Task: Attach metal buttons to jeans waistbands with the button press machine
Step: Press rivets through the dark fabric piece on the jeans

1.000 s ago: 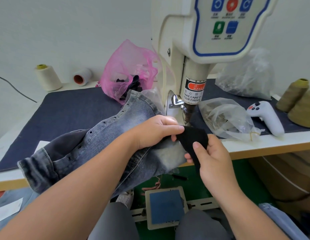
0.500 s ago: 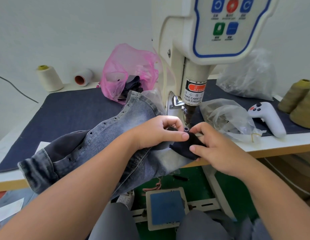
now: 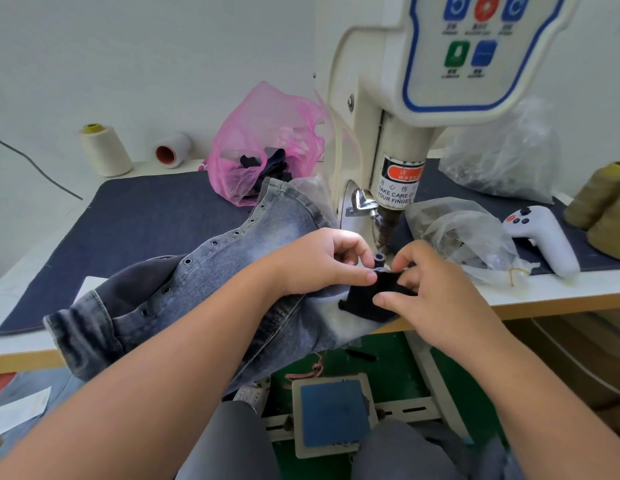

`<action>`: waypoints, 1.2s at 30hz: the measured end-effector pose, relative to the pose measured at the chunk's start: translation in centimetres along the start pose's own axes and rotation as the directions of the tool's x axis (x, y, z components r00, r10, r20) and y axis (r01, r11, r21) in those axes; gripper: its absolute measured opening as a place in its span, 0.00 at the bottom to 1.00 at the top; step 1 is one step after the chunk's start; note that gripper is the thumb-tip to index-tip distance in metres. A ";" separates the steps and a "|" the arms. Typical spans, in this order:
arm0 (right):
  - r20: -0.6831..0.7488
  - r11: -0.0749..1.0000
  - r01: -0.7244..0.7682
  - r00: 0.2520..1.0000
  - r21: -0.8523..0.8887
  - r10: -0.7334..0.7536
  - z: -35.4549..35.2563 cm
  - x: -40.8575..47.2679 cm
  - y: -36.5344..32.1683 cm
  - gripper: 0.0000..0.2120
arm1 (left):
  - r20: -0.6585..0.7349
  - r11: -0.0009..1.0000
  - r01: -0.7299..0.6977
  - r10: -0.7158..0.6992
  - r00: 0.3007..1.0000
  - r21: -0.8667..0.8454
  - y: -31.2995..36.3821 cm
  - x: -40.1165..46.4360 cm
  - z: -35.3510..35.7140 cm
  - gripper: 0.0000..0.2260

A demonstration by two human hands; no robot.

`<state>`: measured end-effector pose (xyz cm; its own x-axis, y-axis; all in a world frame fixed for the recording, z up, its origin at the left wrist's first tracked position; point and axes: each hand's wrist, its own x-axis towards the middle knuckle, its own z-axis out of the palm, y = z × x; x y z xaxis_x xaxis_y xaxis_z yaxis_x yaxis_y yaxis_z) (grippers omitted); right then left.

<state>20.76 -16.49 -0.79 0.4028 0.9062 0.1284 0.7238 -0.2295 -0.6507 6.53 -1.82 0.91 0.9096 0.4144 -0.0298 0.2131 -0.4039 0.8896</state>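
A black fabric piece [image 3: 369, 299] is held over washed grey jeans [image 3: 211, 282] at the front edge of the table [image 3: 561, 294], just below the ram of the button press machine [image 3: 402, 133]. A small dark button part [image 3: 379, 259] is seen standing just behind the black piece, between the two hands. The left hand [image 3: 319, 261] is curled, thumb and fingers pinching the black piece and jeans at its left side. The right hand [image 3: 436, 289] is curled too, pinching the black piece from the right. The jeans are draped off the front edge toward the lap, eyelets in a row along them.

A pink plastic bag [image 3: 267, 143] with dark fabric scraps inside is set behind the jeans. A clear bag [image 3: 457, 233], contents not made out, lies right of the machine; another clear bag [image 3: 502, 157] at the back right. A white controller [image 3: 544, 237] lies near the right front edge. Olive thread cones [image 3: 603, 206] at the right edge, a cream thread cone [image 3: 104, 150] and a white spool [image 3: 173, 150] at the back left. The table is covered with a dark navy mat [image 3: 135, 230]. A white wall [image 3: 128, 64] behind. A foot pedal [image 3: 332, 415] on the green floor below.
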 end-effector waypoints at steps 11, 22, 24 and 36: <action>-0.307 0.986 0.153 0.937 -0.071 -0.168 1.3 -0.9 0.2 0.31 | -0.075 0.967 -0.060 0.080 0.994 0.249 1.9 -0.6 -0.3 0.03; -0.335 0.989 0.150 0.932 0.011 -0.138 1.0 0.2 1.1 0.03 | -0.136 0.955 -0.020 0.063 0.989 0.295 2.5 -0.5 -0.3 0.08; -0.299 0.986 0.147 0.947 0.082 -0.116 0.5 0.2 1.4 0.04 | -0.137 0.977 -0.022 0.052 0.989 0.214 2.4 -0.3 -0.3 0.08; -0.089 0.601 -0.038 0.980 0.799 0.180 0.2 1.7 3.3 0.12 | -0.310 0.995 0.082 -0.096 0.946 -0.056 0.5 1.5 0.5 0.02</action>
<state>23.79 -15.63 -2.87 0.5746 0.8150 0.0748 -0.0282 0.1111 -0.9934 8.17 -1.83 1.09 0.7294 0.6835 0.0279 0.2668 -0.3218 0.9084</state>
